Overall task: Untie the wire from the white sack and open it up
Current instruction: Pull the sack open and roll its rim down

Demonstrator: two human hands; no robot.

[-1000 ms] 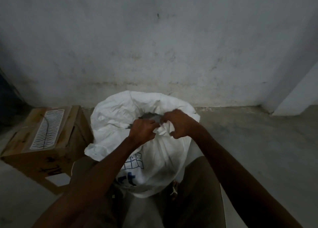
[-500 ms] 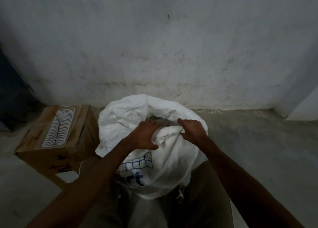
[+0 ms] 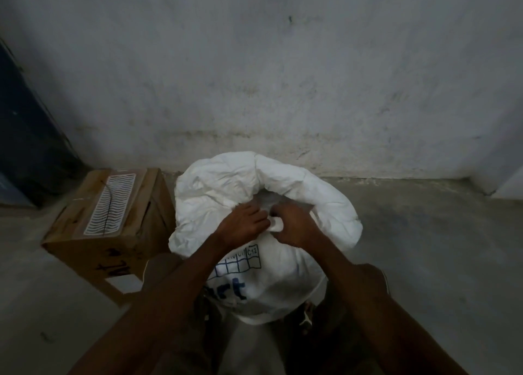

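A stained, whitewashed wall [image 3: 283, 77] and a bare concrete floor [image 3: 424, 247] close in a dim corner, and the white sack [image 3: 215, 193] stands on that floor between the person's knees, directly under both hands. The left hand [image 3: 240, 224] and the right hand [image 3: 294, 227] meet at the near lip of the sack's mouth, each grip closed on a bunch of the white fabric, with a small wad of it showing between them. No wire can be made out in this gloom; it may be off already, since the mouth gapes beyond the grips and the far rim is rolled outward into a thick collar. The step in hand looks like widening the opening, and it would go best by drawing the two grips apart and down, folding the near lip over to match the far collar, rather than tugging upward (which would only lift the sack and bunch its neck). Inside, just past the fingers, lies something grey and dull, too dark to name. To the left of the grips sits a closed cardboard box [image 3: 107, 219] with a white label on its lid; its contents are hidden.
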